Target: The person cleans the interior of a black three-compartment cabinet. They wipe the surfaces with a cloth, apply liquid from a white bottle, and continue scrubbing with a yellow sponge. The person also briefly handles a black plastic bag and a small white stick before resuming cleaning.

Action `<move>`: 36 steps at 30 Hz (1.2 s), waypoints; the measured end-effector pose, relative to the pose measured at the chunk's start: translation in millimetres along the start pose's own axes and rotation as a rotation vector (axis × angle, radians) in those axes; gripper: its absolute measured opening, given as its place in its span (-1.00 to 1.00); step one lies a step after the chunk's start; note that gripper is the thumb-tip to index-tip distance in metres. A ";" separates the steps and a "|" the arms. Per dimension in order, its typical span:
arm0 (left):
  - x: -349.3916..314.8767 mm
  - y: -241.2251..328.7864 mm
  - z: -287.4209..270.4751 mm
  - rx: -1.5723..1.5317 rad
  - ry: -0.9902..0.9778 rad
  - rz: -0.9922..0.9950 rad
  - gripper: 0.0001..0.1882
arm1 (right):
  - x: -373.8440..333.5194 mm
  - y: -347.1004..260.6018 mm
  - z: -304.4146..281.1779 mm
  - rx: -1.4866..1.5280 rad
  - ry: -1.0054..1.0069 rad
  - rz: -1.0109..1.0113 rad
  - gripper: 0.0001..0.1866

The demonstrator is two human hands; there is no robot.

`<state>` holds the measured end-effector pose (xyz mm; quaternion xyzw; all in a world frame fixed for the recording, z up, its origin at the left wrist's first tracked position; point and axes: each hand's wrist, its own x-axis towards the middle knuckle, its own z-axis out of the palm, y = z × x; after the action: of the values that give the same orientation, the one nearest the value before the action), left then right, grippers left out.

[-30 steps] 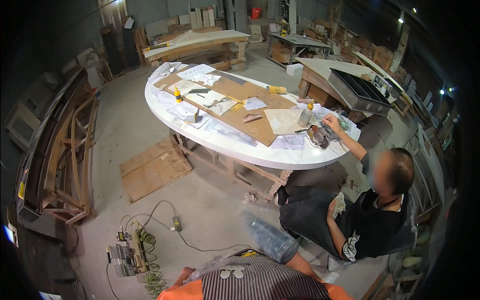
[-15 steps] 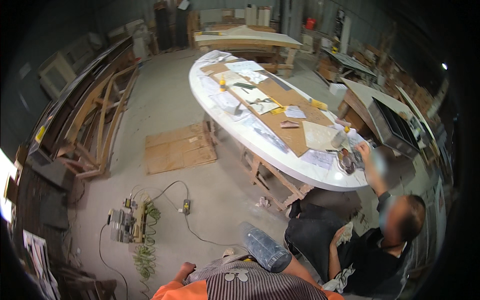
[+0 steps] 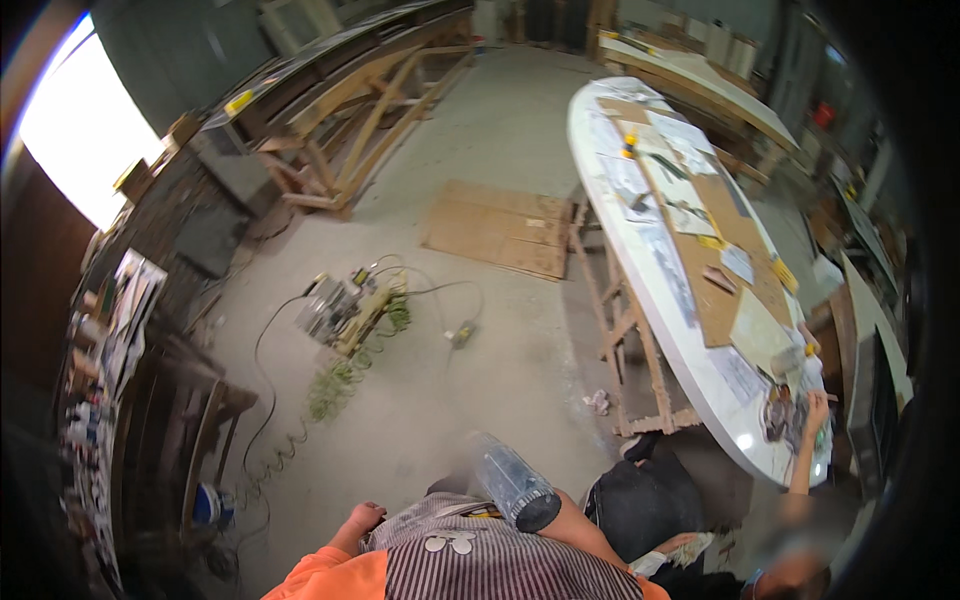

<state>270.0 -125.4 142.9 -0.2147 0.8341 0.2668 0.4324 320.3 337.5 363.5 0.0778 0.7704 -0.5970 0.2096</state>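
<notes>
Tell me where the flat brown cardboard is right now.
In the head view, the flat brown cardboard lies on the floor above centre, just left of the wooden trestle under the white oval tabletop.

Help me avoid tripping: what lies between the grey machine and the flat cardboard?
In the head view, a looping cable and floor lie between them.

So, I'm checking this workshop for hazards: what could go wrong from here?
Someone could trip on the coiled hose or the looping cable on the floor.
The cardboard, lying flat there, might slide underfoot.
The bottle on the table, close to the co-worker's hand, might get knocked over.
</notes>
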 end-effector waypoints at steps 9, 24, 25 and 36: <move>-55.3 -75.0 48.0 -0.042 0.033 -0.136 -0.42 | 53.8 -27.1 28.8 -0.276 -0.247 -0.008 -0.57; 17.3 -296.3 20.6 -0.349 0.145 0.024 -0.63 | 180.1 -181.4 268.0 -0.184 -0.467 -0.184 -0.50; 14.4 -310.1 12.2 -0.559 0.172 -0.112 -0.64 | 187.7 -191.2 290.1 -0.062 -0.504 -0.112 -0.51; -21.9 -390.8 1.3 -1.221 0.353 -0.637 -0.73 | 283.8 -299.1 484.3 0.031 -1.018 -0.262 -0.10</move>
<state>512.6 -420.9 59.1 -0.6920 0.4900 0.5084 0.1501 65.6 -243.1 414.4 -0.3162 0.5655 -0.5916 0.4799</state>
